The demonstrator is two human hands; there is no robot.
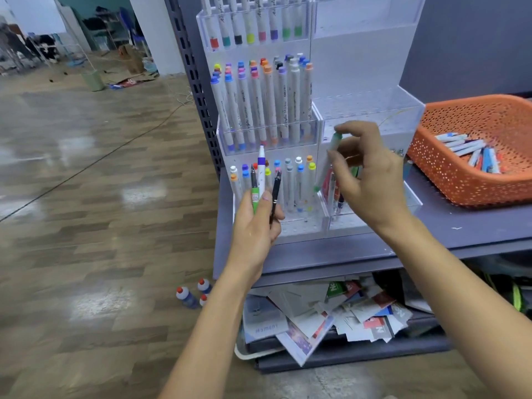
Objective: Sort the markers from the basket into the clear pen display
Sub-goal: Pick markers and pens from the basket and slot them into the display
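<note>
Left hand [254, 223] grips three pens [261, 168], upright. Right hand [368, 180] pinches green-capped marker [324, 171]; orange basket [449, 180] lies to its right.

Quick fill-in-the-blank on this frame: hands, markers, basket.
1. The right hand pinches a marker with a ____ cap.
2. The basket beside the pen display is ____ in colour.
3. The left hand grips ____ pens, held upright.

Missing words: green; orange; three.
</note>
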